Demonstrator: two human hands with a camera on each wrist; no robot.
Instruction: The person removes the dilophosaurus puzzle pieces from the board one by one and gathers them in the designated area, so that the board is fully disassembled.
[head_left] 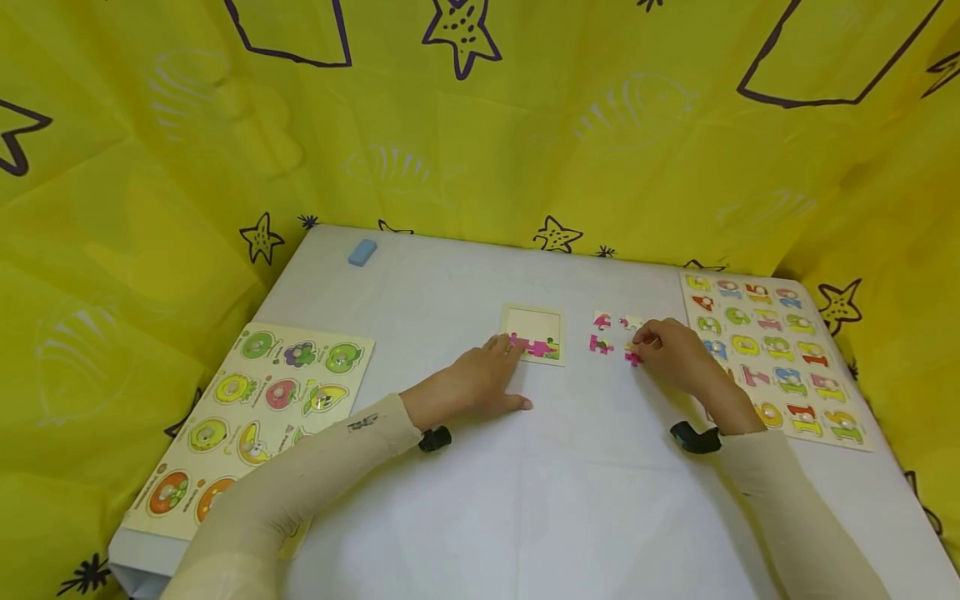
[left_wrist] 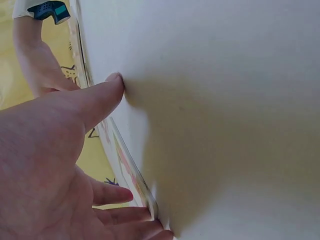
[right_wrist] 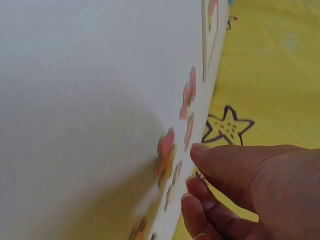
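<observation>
A small square puzzle board (head_left: 534,319) lies on the table, with pink puzzle pieces (head_left: 540,348) fitted along its near side. My left hand (head_left: 487,377) rests at the board's lower left corner, fingers on its edge and thumb spread onto the table. To the right of the board lie several loose puzzle pieces (head_left: 601,343), pink with pale parts. Just above the rightmost ones hovers my right hand (head_left: 670,353). In the right wrist view, the right thumb and fingers are bent slightly, with a small gap and nothing seen between them; puzzle pieces (right_wrist: 166,152) lie beyond.
A fruit peg board (head_left: 292,398) lies at the left, partly under the left sleeve. On the right is a number board (head_left: 776,358), close to the right wrist. A blue block (head_left: 363,252) sits near the back edge. Yellow curtains (head_left: 480,150) surround the white table (head_left: 570,517).
</observation>
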